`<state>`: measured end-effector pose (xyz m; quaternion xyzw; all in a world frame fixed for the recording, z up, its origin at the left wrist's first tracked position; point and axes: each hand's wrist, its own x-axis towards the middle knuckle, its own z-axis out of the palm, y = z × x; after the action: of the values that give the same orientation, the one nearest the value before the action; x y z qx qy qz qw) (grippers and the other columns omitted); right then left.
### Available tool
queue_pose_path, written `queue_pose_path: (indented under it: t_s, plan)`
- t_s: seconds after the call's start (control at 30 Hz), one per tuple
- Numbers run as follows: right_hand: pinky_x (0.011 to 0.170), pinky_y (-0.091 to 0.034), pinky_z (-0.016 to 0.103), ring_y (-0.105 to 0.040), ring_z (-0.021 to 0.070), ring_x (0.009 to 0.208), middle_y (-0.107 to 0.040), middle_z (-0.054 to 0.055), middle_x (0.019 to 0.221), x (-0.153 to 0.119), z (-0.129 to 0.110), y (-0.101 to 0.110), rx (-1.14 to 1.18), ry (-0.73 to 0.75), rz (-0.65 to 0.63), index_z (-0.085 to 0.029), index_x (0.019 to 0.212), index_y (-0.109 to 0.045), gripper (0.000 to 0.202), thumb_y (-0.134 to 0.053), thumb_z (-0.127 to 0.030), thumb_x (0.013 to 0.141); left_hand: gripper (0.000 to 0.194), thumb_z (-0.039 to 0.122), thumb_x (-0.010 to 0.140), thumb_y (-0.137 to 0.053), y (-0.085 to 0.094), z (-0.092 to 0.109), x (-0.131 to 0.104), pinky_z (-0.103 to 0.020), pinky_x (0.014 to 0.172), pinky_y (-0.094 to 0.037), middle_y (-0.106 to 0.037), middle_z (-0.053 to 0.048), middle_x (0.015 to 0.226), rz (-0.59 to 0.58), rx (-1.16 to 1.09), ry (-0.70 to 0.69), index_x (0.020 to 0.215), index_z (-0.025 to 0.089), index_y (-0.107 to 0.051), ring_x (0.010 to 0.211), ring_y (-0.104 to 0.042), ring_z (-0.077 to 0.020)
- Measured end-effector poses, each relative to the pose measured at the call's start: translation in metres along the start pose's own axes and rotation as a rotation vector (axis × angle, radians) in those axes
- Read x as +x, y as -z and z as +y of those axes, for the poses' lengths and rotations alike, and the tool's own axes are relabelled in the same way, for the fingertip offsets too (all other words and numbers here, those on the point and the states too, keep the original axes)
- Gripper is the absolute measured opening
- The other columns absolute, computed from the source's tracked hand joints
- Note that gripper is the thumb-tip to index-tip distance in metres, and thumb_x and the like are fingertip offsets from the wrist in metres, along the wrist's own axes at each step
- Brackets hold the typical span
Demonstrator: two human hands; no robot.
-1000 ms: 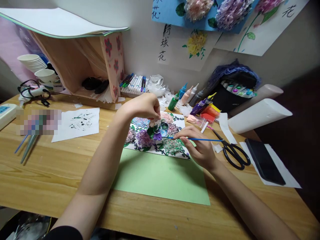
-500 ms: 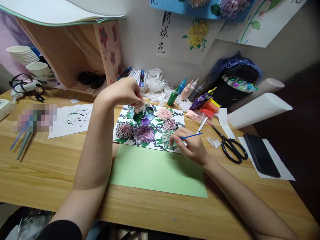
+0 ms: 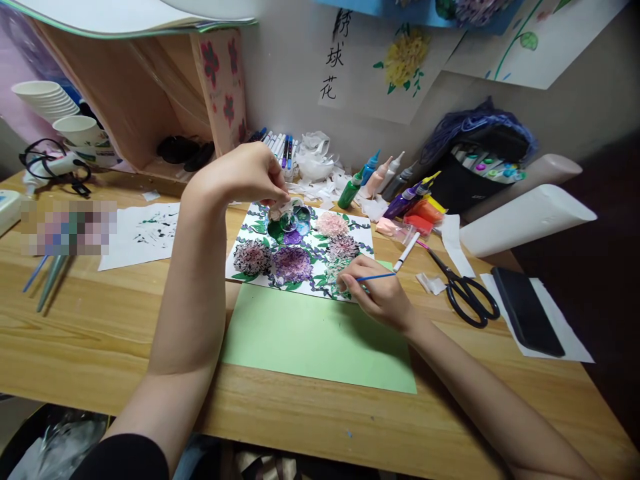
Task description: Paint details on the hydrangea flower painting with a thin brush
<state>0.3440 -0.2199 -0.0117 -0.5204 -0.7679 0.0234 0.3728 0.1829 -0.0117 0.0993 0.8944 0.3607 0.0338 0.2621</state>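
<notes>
Painting of flower clusters (image 3: 300, 257) lying flat on the wooden surface (image 3: 100, 333), its near edge overlapping a sheet of green paper (image 3: 315, 343). Well advanced, by the look of it: pink, purple, dark speckled and greenish blooms already in place, ringed with leaves and a vine-like border, little white paper left bare. Apparently still being worked at the lower right corner, where the right hand (image 3: 383, 297) rests closed around a thin blue paintbrush (image 3: 380, 276), tip pointing left onto the greenish cluster. Left hand (image 3: 245, 177) raised over the far edge of the sheet, fingers pinched on a small clear paint palette (image 3: 289, 220) together with a scrap of white tissue; wells loaded with green, purple and blue paint.

Behind the painting, a row of squeeze paint bottles (image 3: 380, 183) in green, blue, pink, grey, purple and yellow, caps on, fill level not readable. Dark pen case (image 3: 480, 167) lying open to the right of them, full of markers. More markers (image 3: 277, 143) in a tray against the wall. Stacked paper cups (image 3: 47, 100) at far left, contents hidden. Scissors (image 3: 465, 290) lying shut near the right hand, a white pen (image 3: 406, 252) between them and the painting.
</notes>
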Motion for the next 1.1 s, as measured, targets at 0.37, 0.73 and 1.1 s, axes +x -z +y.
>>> queue_pose_path:
  t_s: [0.37,0.73,1.1]
  plan:
    - [0.059,-0.045,0.027,-0.052,0.0141,0.065,-0.061,0.004,0.066,0.000,0.000,0.001,0.028,-0.008,-0.030,-0.017,0.076,-0.057,0.020,-0.044,-0.011,0.089,0.022,0.026,0.065,-0.065,0.008,-0.001,-0.007,-0.023,0.071,-0.039,-0.065,-0.004,0.065,-0.014,-0.016,-0.015,0.077,0.008,-0.069,0.075,-0.056,-0.0156]
    - [0.059,-0.047,0.029,-0.055,0.0147,0.065,-0.060,0.003,0.064,0.001,-0.004,0.008,0.098,-0.086,0.080,-0.018,0.073,-0.058,0.024,-0.041,-0.015,0.090,0.029,0.040,0.062,-0.066,0.028,-0.022,-0.023,-0.023,0.059,-0.042,-0.068,-0.005,0.065,0.125,-0.133,0.013,0.075,0.015,-0.072,0.067,-0.061,-0.0159]
    - [0.068,-0.056,0.028,-0.063,0.0179,0.069,-0.070,0.002,0.076,0.042,-0.114,0.072,-0.030,0.200,0.096,-0.030,0.131,-0.047,0.048,-0.055,-0.021,0.085,0.026,0.037,0.059,-0.078,0.053,-0.051,-0.061,-0.032,0.076,-0.051,-0.072,0.001,0.070,0.440,-0.552,0.247,0.076,0.019,-0.071,0.075,-0.062,-0.0169]
